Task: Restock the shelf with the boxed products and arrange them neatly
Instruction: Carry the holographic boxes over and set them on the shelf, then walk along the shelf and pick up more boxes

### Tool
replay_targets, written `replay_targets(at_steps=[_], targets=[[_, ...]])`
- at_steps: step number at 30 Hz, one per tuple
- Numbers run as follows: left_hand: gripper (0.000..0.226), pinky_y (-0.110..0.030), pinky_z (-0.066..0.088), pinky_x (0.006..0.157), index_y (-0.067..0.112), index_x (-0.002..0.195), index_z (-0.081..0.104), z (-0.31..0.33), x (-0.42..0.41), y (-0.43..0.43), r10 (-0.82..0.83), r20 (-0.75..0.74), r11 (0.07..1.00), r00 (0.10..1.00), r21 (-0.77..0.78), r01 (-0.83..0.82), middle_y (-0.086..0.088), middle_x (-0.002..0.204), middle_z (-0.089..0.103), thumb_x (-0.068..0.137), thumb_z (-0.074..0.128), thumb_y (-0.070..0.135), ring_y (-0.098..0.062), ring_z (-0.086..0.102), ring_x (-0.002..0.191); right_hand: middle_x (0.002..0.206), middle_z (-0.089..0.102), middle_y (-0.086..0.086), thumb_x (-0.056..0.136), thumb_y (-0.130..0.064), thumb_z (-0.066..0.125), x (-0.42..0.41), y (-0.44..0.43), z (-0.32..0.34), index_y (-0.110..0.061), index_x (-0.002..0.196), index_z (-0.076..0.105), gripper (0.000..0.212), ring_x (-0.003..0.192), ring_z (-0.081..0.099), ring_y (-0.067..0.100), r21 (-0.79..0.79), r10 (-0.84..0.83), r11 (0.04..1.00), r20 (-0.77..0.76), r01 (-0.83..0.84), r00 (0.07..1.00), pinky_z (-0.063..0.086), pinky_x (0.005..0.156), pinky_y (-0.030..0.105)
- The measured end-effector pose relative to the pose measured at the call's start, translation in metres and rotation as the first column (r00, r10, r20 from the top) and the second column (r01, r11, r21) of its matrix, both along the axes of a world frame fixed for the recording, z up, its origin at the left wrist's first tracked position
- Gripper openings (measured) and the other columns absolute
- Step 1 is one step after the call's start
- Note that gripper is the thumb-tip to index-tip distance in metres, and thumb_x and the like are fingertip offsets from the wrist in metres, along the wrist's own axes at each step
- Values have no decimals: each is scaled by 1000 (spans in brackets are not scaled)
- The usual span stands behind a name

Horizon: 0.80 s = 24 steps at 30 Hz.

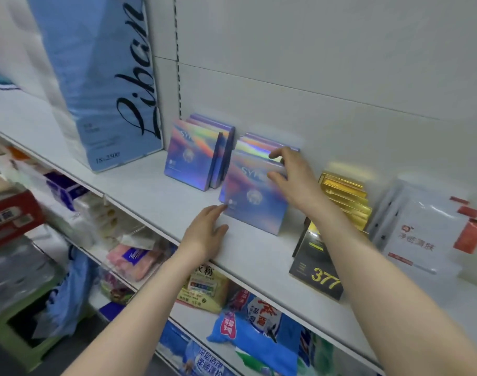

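The right hand (289, 175) is gripping the front holographic box (255, 210) by its top edge; the left hand (207, 233), fingers released, is touching its lower corner.

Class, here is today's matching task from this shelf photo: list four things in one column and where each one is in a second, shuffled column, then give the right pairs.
Column A: 1 tall blue pack; 2 gold boxes; 3 black box; 4 left hand.
Column B: a behind the black box; b fingertips touching the front holographic box; c standing left of all the holographic boxes; d partly hidden by the right arm.
Pairs: 1-c; 2-a; 3-d; 4-b.
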<state>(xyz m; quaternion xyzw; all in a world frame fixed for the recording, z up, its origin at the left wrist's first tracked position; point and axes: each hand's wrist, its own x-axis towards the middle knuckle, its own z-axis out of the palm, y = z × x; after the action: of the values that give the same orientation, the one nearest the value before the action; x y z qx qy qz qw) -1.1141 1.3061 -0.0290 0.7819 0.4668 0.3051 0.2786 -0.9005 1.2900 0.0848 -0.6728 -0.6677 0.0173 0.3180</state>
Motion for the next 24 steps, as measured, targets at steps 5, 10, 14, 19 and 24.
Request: replay_targets(at_steps=[5,10,14,19,24], targets=[[56,-27,25,111,15,148,34,-6,4,25,-118,-219,983,968,115,146,-7,151,33,96,53,24,-25,33,138,124,52,10,82,-21,74,3,7,-15,-21,130,58,51,117,43,33,102,-183,982,282,160,942,36,92,40],[59,-33,30,110,20,151,29,-14,-2,42,-157,-281,963,947,169,210,-9,152,33,96,51,28,-27,32,138,127,49,12,85,-24,71,-6,11,-20,-20,135,54,54,115,45,35,118,-305,952,375,281,875,37,92,42],[59,-34,31,110,21,150,30,-14,-7,48,-198,-292,949,936,181,257,-8,150,35,96,52,27,-27,33,137,127,51,13,85,-24,70,-16,8,-19,-17,136,52,54,114,48,36,129,-358,932,460,338,812,39,91,44],[50,-37,35,107,16,142,45,-5,-13,50,-219,-255,932,942,230,279,-9,144,43,94,55,24,-30,40,131,122,57,16,84,-19,68,-24,-20,-21,-11,128,58,46,109,54,38,222,-415,910,474,351,777,43,89,45],[37,-32,38,97,21,132,56,14,-12,27,-286,-117,888,951,341,308,-3,130,57,95,55,21,-24,49,120,119,58,17,88,-14,61,-38,-82,-37,-8,124,60,37,109,54,38,325,-516,853,412,408,751,42,89,44]])
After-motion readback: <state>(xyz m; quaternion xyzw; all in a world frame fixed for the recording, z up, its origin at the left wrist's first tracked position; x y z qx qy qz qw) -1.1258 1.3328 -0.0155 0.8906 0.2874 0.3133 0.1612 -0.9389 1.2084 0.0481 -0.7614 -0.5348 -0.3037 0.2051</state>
